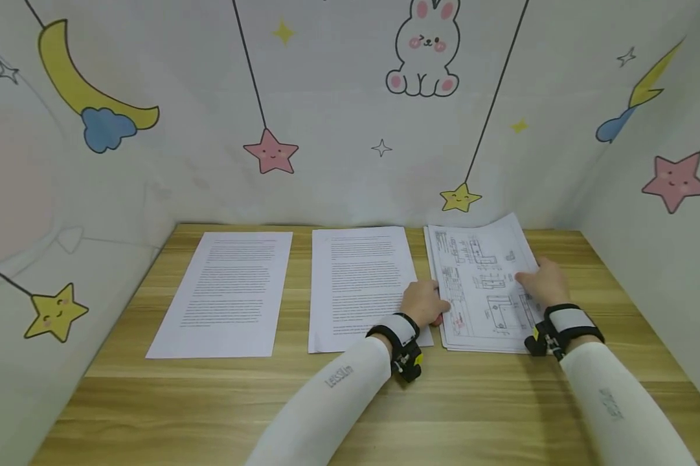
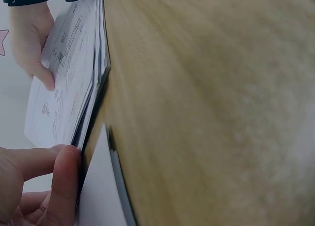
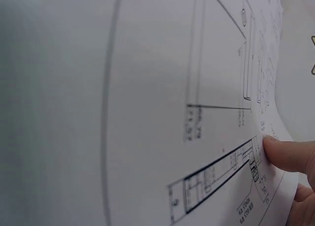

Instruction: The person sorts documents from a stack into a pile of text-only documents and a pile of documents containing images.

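Note:
A stack of printed technical drawings [image 1: 472,278] lies at the right of the table, its far right corner lifted and curving up. At its left edge my left hand [image 1: 422,303] pinches the sheets, fingertips at the paper's side in the left wrist view. My right hand [image 1: 546,283] grips the opposite edge, thumb [image 3: 285,154] on top of the page and the other fingers behind it. The sheets' edges fan slightly apart in the left wrist view. Just left of the drawings, a stack of text pages [image 1: 355,285] lies partly behind my left hand.
Another text page [image 1: 227,285] lies at the left of the wooden table [image 1: 210,408]. Cloth walls [image 1: 338,181] with cartoon stars, a moon and a rabbit enclose the table at the back and both sides.

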